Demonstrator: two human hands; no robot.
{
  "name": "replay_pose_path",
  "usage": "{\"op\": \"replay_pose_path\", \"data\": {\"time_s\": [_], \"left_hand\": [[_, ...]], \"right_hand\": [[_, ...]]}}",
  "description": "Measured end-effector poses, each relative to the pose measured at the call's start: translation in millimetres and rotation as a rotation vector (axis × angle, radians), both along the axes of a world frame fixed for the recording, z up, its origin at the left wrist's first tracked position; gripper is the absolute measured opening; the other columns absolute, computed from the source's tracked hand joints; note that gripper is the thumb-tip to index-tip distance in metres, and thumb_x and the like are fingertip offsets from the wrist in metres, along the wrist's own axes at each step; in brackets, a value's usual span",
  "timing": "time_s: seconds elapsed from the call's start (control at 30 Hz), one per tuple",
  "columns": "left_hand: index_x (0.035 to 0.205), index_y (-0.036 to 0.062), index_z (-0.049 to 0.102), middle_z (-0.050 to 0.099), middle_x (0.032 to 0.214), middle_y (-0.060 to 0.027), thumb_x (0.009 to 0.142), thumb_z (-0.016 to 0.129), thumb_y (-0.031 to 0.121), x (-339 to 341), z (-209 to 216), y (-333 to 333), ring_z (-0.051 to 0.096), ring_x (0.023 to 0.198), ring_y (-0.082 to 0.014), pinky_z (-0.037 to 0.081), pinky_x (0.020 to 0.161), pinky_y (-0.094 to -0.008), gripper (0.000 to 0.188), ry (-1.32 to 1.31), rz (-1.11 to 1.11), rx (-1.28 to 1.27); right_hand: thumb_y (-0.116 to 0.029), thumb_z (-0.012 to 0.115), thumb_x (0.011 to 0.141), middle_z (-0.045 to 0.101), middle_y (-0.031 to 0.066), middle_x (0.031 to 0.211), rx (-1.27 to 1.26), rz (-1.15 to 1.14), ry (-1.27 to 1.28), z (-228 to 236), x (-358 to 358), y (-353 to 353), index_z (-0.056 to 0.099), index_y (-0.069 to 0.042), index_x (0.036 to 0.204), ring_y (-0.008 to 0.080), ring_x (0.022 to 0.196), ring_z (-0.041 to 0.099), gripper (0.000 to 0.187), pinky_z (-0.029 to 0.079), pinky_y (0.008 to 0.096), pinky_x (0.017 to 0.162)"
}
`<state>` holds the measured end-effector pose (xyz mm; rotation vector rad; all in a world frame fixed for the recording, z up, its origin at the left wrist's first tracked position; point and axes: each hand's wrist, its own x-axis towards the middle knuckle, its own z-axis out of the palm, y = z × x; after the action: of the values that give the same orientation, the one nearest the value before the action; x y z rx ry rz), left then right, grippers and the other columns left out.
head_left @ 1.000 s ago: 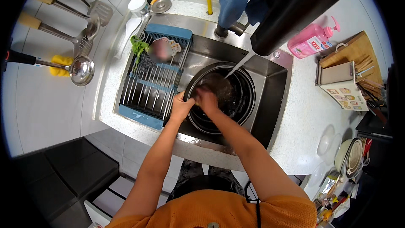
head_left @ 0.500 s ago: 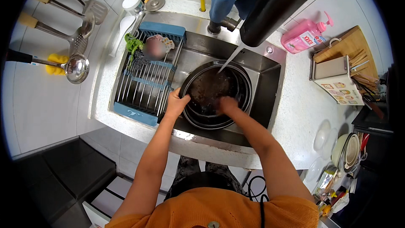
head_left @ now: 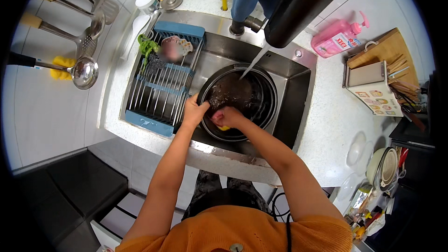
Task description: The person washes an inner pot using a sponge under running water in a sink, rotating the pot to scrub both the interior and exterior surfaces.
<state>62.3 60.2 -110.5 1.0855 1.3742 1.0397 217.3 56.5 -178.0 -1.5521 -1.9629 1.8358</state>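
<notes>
A round black pan (head_left: pixel 268 94) sits in the steel sink (head_left: pixel 298 88), with dark, rippling water inside. My left hand (head_left: pixel 193 111) grips the pan's left rim, thumb over the edge. Down in the pan's lower left, my right hand (head_left: pixel 229 117) is closed around a yellow sponge (head_left: pixel 224 128), mostly hidden under the fingers. Water (head_left: pixel 254 63) runs from a thick black tap (head_left: pixel 303 11) into the pan.
A blue-ended draining rack (head_left: pixel 149 123) spans the sink's left side, holding leafy greens (head_left: pixel 148 49) and a patterned dish (head_left: pixel 185 45). Pink pump bottle (head_left: pixel 333 39), utensil holder (head_left: pixel 373 81) and cutting board (head_left: pixel 396 51) stand right. Ladle (head_left: pixel 85 73) and other utensils hang left.
My right hand has moved left and nearer inside the pan, toward my left hand, and yellow now shows beneath it. The pan has shifted slightly to the left; my left hand still grips its rim.
</notes>
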Motion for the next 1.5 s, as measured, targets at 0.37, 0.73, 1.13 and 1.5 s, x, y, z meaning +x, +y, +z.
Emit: {"op": "replay_pose_path", "data": {"time_s": [0.37, 0.73, 1.13, 1.5], "left_hand": [[0.075, -0.0005, 0.057, 0.052, 0.063, 0.0039, 0.074, 0.058, 0.006, -7.4, -12.4, -0.1, 0.043, 0.059, -0.0032, 0.037, 0.054, -0.0201, 0.007, 0.036, -0.042, -0.035], [0.062, 0.0058, 0.050, 0.041, 0.055, 0.0086, 0.086, 0.052, 0.026, -10.9, -26.4, 3.9, 0.034, 0.052, -0.0009, 0.027, 0.045, -0.0200, 0.031, 0.017, 0.034, -0.017], [0.077, -0.0029, 0.061, 0.055, 0.063, 0.0032, 0.075, 0.063, 0.013, 6.7, 2.2, -11.2, 0.045, 0.059, -0.0034, 0.038, 0.053, -0.0204, 0.016, 0.042, -0.029, -0.009], [0.075, -0.0013, 0.060, 0.056, 0.056, -0.0040, 0.071, 0.067, 0.015, 10.1, 11.9, -13.9, 0.047, 0.053, -0.0052, 0.040, 0.050, -0.0224, 0.018, 0.242, 0.007, 0.053]], "right_hand": [[-0.019, 0.054, 0.071, 0.063, 0.0077, 0.079, 0.738, 0.398, -0.793, -2.0, 70.5, 2.9, 0.065, -0.013, 0.082, 0.0244, 0.076, 0.062, 0.016, 0.049, 0.0368, 0.063], [-0.023, 0.056, 0.082, 0.056, -0.0001, 0.103, -0.360, -0.569, 0.477, 68.8, -15.6, -11.0, 0.049, -0.015, 0.119, 0.0085, 0.082, 0.053, 0.039, 0.045, 0.0262, 0.071], [-0.020, 0.051, 0.076, 0.060, 0.0035, 0.088, 0.558, 0.773, -0.767, 34.2, 91.8, -8.6, 0.064, -0.018, 0.086, 0.0206, 0.080, 0.060, 0.017, 0.047, 0.0362, 0.059], [-0.023, 0.048, 0.080, 0.062, 0.0068, 0.096, 0.272, 0.327, -0.614, 5.5, 36.2, -22.5, 0.064, -0.009, 0.086, 0.0238, 0.088, 0.059, 0.022, 0.048, 0.0371, 0.068]]}}
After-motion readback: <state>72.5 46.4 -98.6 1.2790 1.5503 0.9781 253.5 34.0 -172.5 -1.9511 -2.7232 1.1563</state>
